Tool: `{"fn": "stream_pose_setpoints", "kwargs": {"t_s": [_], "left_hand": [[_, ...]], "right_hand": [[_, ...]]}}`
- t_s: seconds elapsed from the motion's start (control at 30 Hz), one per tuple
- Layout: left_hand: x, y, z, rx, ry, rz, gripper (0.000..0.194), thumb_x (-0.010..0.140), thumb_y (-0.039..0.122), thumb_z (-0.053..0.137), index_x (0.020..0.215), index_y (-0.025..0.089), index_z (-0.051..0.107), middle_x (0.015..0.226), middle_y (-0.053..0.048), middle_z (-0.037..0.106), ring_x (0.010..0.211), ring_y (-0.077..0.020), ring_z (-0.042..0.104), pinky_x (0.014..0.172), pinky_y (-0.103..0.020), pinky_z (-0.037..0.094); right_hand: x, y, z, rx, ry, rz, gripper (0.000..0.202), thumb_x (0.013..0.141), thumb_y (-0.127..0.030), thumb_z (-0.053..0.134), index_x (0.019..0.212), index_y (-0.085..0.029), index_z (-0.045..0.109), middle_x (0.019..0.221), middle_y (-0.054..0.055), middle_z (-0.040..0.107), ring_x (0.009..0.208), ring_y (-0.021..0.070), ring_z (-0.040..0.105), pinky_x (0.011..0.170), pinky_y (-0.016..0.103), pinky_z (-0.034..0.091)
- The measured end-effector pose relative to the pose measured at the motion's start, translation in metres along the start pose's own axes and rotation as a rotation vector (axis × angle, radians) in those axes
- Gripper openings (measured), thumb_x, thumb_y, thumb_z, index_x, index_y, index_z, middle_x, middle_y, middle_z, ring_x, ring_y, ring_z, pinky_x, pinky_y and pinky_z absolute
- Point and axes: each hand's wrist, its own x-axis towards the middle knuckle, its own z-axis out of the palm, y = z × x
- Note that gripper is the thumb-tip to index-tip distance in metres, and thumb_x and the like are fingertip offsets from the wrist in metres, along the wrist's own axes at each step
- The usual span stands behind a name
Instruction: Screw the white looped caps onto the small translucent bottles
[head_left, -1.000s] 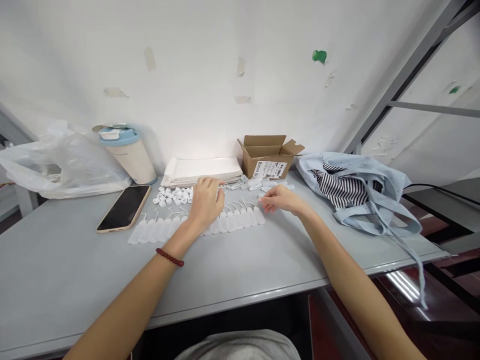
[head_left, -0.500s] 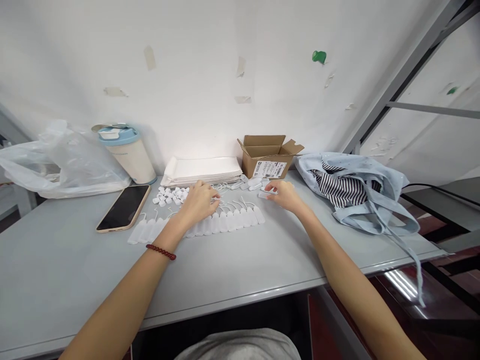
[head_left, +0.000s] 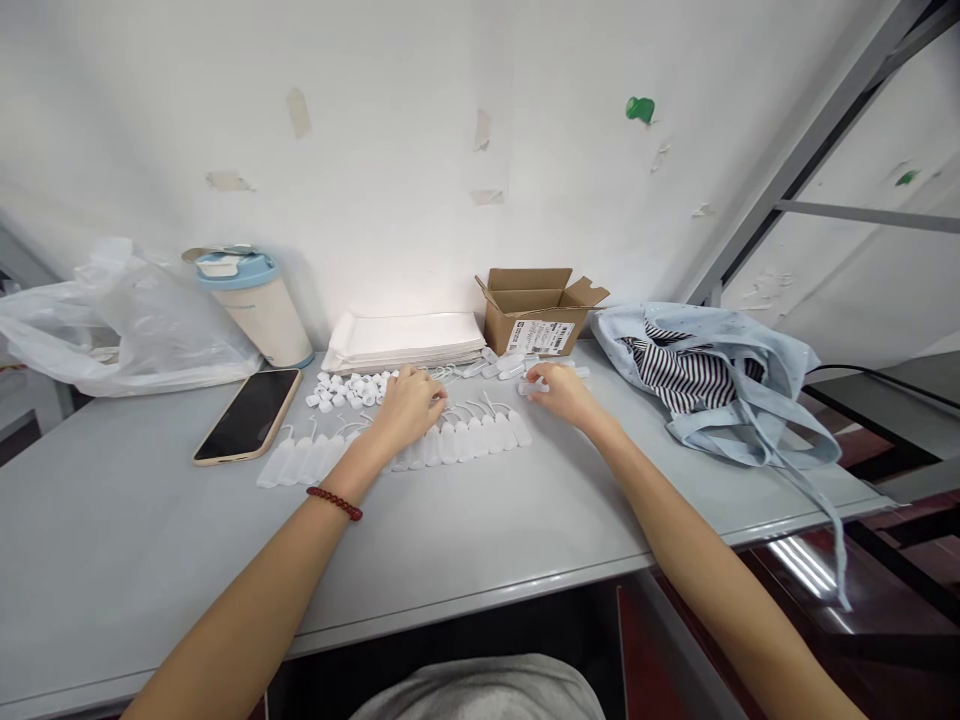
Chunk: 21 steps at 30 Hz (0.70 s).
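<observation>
Several translucent flat bottles [head_left: 480, 436] with thin curved tubes lie in a row across the grey table. My left hand [head_left: 409, 408] is over the middle of this row, its fingers curled; whatever they hold is too small to make out. To its left is a pile of small white caps [head_left: 337, 388]. At the right end of the row, my right hand [head_left: 556, 392] has its fingertips closed on a small clear piece [head_left: 529, 387]. More clear pieces [head_left: 513, 365] lie just behind it, in front of the cardboard box.
A phone [head_left: 247, 416], a tumbler [head_left: 262, 315] and a plastic bag [head_left: 142, 325] are at the left. White trays [head_left: 405, 338] and an open cardboard box [head_left: 532, 315] stand against the wall. A light blue cloth bag [head_left: 780, 365] lies at the right; its strap hangs over the table edge [head_left: 480, 600].
My left hand has moved slightly to the right, uncovering more of the caps. My right hand has shifted slightly left at nearly the same spot.
</observation>
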Motion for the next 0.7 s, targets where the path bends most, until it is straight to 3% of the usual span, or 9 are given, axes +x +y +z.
{"fn": "stream_pose_setpoints", "kwargs": {"t_s": [0.13,0.3,0.4,0.5,0.57,0.7], "left_hand": [[0.004,0.0,-0.007,-0.092,0.071,-0.058,0.022,0.082,0.025,0.05,0.079,0.021,0.071,0.085,-0.008,0.071,0.093,-0.0292,0.056,0.083,-0.043,0.043],[0.007,0.0,-0.017,-0.359,0.22,-0.236,0.021,0.08,0.029,0.054,0.08,0.019,0.072,0.086,-0.005,0.074,0.086,-0.0235,0.064,0.083,-0.036,0.046],[0.007,0.003,-0.023,-0.592,0.294,-0.359,0.022,0.076,0.034,0.06,0.08,0.016,0.072,0.083,-0.005,0.074,0.083,-0.0213,0.066,0.08,-0.032,0.048],[0.007,0.007,-0.027,-0.726,0.342,-0.415,0.023,0.072,0.035,0.065,0.079,0.014,0.072,0.082,-0.006,0.074,0.083,-0.0205,0.066,0.082,-0.032,0.048],[0.007,0.012,-0.028,-0.731,0.358,-0.422,0.023,0.072,0.036,0.066,0.078,0.014,0.072,0.081,-0.006,0.074,0.082,-0.0205,0.065,0.081,-0.032,0.048],[0.005,0.023,-0.026,-0.652,0.351,-0.384,0.02,0.074,0.034,0.064,0.079,0.016,0.072,0.083,-0.004,0.074,0.083,-0.0208,0.065,0.077,-0.032,0.047]], "right_hand": [[-0.001,-0.002,0.003,0.005,-0.005,-0.002,0.023,0.074,-0.009,0.066,0.096,-0.013,0.066,0.103,0.012,0.07,0.1,0.0261,0.059,0.084,0.033,0.043],[-0.001,-0.006,0.0,0.027,0.011,-0.013,0.022,0.076,-0.01,0.063,0.097,-0.013,0.066,0.102,0.011,0.07,0.096,0.0251,0.059,0.086,0.035,0.043],[-0.002,-0.011,-0.006,0.087,0.109,-0.012,0.031,0.079,-0.013,0.06,0.11,-0.013,0.061,0.105,0.011,0.067,0.094,0.0234,0.059,0.087,0.035,0.043],[-0.006,-0.02,-0.013,0.323,0.296,-0.023,0.037,0.081,-0.021,0.058,0.118,-0.015,0.055,0.109,0.011,0.063,0.085,0.02,0.06,0.08,0.033,0.046],[-0.011,-0.028,-0.017,0.569,0.351,-0.032,0.033,0.081,-0.028,0.059,0.113,-0.018,0.055,0.107,0.009,0.063,0.081,0.0179,0.061,0.075,0.032,0.048],[-0.02,-0.043,-0.021,1.027,0.224,-0.063,0.026,0.074,-0.036,0.072,0.088,-0.021,0.056,0.083,0.002,0.063,0.081,0.018,0.064,0.075,0.032,0.05]]}}
